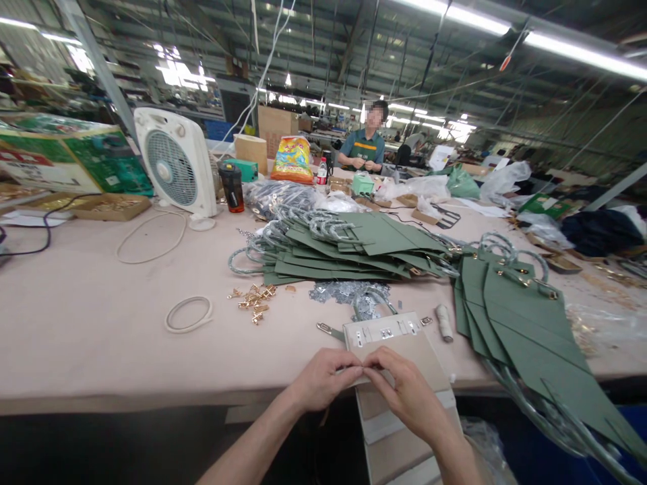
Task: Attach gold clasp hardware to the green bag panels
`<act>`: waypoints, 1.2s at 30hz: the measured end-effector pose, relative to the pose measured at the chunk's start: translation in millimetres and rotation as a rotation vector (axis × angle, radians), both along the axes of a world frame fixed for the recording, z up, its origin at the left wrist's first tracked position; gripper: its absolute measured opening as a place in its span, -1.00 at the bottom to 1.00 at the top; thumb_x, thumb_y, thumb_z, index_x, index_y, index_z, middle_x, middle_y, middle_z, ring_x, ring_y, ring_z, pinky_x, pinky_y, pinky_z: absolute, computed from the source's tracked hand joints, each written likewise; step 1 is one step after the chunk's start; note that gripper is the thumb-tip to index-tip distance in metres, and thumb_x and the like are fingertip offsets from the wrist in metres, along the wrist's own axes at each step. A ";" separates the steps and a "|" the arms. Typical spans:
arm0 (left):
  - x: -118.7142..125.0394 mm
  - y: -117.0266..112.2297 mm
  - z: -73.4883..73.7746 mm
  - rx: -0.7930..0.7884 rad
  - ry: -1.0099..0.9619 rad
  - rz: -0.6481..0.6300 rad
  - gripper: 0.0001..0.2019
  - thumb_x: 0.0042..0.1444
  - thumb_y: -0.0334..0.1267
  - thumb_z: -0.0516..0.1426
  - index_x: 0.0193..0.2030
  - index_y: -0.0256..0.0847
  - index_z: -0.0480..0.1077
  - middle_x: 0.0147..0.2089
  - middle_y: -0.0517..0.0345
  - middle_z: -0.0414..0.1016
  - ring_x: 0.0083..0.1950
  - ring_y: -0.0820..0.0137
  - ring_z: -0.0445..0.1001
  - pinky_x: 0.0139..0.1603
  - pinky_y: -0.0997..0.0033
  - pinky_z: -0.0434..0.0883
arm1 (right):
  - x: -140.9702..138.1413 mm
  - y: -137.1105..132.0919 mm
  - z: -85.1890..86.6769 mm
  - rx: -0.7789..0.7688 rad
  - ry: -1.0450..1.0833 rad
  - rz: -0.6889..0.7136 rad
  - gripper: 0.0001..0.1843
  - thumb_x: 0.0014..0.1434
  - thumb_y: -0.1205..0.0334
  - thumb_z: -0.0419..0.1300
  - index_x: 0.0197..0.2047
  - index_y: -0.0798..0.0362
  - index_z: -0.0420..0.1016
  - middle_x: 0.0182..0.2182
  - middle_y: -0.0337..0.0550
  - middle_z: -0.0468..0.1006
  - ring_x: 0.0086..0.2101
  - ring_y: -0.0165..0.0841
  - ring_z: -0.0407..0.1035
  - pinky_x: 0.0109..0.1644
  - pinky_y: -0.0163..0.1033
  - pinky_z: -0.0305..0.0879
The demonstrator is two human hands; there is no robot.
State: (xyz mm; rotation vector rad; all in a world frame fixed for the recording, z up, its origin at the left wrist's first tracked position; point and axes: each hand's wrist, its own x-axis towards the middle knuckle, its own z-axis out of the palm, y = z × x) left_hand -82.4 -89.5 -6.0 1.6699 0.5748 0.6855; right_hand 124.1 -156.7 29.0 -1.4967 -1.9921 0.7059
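My left hand (pixel 326 377) and my right hand (pixel 402 384) meet fingertip to fingertip. Both are closed in a pinch, but whatever lies between them is too small to make out. Under them a beige-backed bag panel (pixel 422 357) hangs over the table's front edge. Metal plates (pixel 387 333) show along its top, and a plastic-wrapped handle (pixel 377 294) loops from its far end. To the left a strap with a gold buckle (pixel 326 328) sticks out; another gold fitting (pixel 426 321) sits at the right corner. Just beyond lies a heap of small silver plates (pixel 333 292).
Green bag panels (pixel 323 259) are stacked behind, and more green panels (pixel 526 310) overhang the edge at right. Gold hardware (pixel 255 300), a tape roll (pixel 189 314) and a wrapped cylinder (pixel 444 323) lie nearby. A fan (pixel 174 165) stands left; a person (pixel 364 148) works across the table.
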 end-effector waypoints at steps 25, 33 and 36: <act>8.0 3.1 0.6 -0.050 0.140 0.084 -0.70 0.22 -0.14 0.11 -0.35 -0.29 0.56 -0.38 0.21 0.49 -0.28 0.38 0.40 -0.21 0.47 0.27 | 67.3 -14.1 -16.9 0.366 0.254 -0.421 -0.86 0.43 0.09 0.12 -0.07 -0.07 0.45 0.02 0.01 0.48 0.11 -0.12 0.37 0.27 0.06 0.26; 9.7 4.1 0.6 0.040 0.193 0.051 -0.68 0.32 -0.14 0.06 -0.34 -0.26 0.52 -0.34 0.20 0.50 -0.25 0.36 0.42 -0.19 0.47 0.28 | 139.5 39.4 4.2 0.092 0.054 -0.315 -0.69 0.38 -0.07 0.12 -0.19 -0.03 0.52 0.18 -0.01 0.44 0.23 -0.13 0.30 0.42 0.09 0.07; 11.4 3.3 2.1 0.048 0.208 0.060 -0.68 0.31 -0.15 0.06 -0.35 -0.26 0.51 -0.36 0.21 0.47 -0.26 0.37 0.40 -0.21 0.48 0.27 | 146.1 56.9 1.7 0.010 0.047 -0.224 -0.68 0.37 -0.05 0.13 -0.22 -0.01 0.53 0.15 -0.01 0.46 0.21 -0.15 0.32 0.39 0.06 0.11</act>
